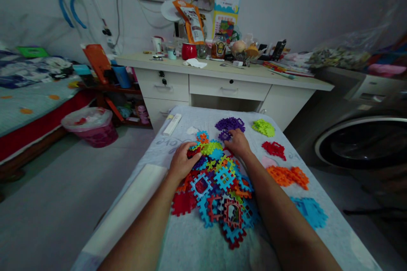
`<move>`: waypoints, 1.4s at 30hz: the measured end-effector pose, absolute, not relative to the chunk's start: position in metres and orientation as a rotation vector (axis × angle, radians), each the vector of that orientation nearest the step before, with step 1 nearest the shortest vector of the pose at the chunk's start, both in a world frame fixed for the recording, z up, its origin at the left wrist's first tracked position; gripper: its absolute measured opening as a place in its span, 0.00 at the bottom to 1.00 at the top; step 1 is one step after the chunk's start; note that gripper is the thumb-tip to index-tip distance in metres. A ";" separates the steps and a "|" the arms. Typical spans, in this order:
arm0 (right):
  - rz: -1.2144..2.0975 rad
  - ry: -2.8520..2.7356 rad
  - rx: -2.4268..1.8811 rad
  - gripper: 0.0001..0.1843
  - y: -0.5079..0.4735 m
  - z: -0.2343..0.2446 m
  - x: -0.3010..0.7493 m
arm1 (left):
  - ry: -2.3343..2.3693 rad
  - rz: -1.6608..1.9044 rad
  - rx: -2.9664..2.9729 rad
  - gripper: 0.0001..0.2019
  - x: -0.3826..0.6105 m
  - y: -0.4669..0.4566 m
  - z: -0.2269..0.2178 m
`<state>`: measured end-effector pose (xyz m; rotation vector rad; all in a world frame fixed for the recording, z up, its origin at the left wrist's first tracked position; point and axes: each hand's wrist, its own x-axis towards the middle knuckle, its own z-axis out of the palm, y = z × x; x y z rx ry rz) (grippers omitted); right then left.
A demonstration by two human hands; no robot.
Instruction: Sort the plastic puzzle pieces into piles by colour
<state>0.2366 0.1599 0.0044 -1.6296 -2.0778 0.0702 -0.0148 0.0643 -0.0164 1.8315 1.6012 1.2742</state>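
Observation:
A mixed heap of plastic interlocking tiles [219,186] in red, blue, orange, green and purple lies in the middle of a cloth-covered table [190,241]. My left hand [182,161] rests on the heap's far left edge, fingers curled over a dark red tile. My right hand [238,142] lies at the heap's far end, fingers bent down onto a purple tile beside the purple pile [229,124]. Sorted piles sit to the right: green [263,127], red [274,149], orange [288,175], blue [310,211].
A white box [172,124] lies at the table's far left. Beyond stands a cluttered white desk [222,80] with a red mug [188,51]. A bed [28,101] and a lined bin [90,126] are left; a washing machine [359,144] is right.

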 end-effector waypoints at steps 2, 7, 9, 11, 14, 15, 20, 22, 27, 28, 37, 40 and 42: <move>0.044 -2.069 -1.624 0.23 0.165 0.011 0.237 | 1.605 1.281 1.824 0.17 -0.014 0.064 -0.016; -0.020 -1.972 -1.625 0.23 0.190 0.024 0.239 | 1.599 1.277 1.813 0.17 -0.014 0.064 -0.017; -0.024 -1.921 -1.655 0.22 0.201 0.028 0.240 | 1.596 1.274 1.811 0.17 -0.015 0.064 -0.017; -0.032 -1.878 -1.695 0.20 0.211 0.032 0.240 | 1.598 1.269 1.810 0.17 -0.015 0.064 -0.016; -0.048 -1.841 -1.763 0.17 0.221 0.035 0.237 | 1.595 1.264 1.812 0.17 -0.015 0.063 -0.015; -0.047 -1.834 -1.794 0.17 0.222 0.035 0.236 | 1.594 1.264 1.812 0.17 -0.014 0.063 -0.015; -0.051 -1.899 -1.926 0.19 0.220 0.031 0.226 | 1.607 1.271 1.808 0.17 -0.014 0.062 -0.014; -0.065 -1.943 -1.930 0.21 0.215 0.030 0.223 | 1.604 1.272 1.809 0.17 -0.014 0.062 -0.014; -0.065 -1.987 -1.830 0.24 0.197 0.034 0.218 | 1.595 1.279 1.806 0.17 -0.014 0.063 -0.015; -0.021 -2.027 -1.791 0.23 0.192 0.035 0.217 | 1.595 1.281 1.802 0.17 -0.014 0.063 -0.015; 0.573 -2.573 -1.274 0.23 0.151 0.032 0.224 | 1.596 1.280 1.810 0.17 -0.014 0.064 -0.015; 0.538 -2.586 -1.214 0.27 0.146 0.027 0.228 | 1.603 1.272 1.814 0.17 -0.014 0.065 -0.017; 0.538 -2.578 -1.195 0.28 0.145 0.025 0.229 | 1.602 1.272 1.818 0.17 -0.015 0.066 -0.019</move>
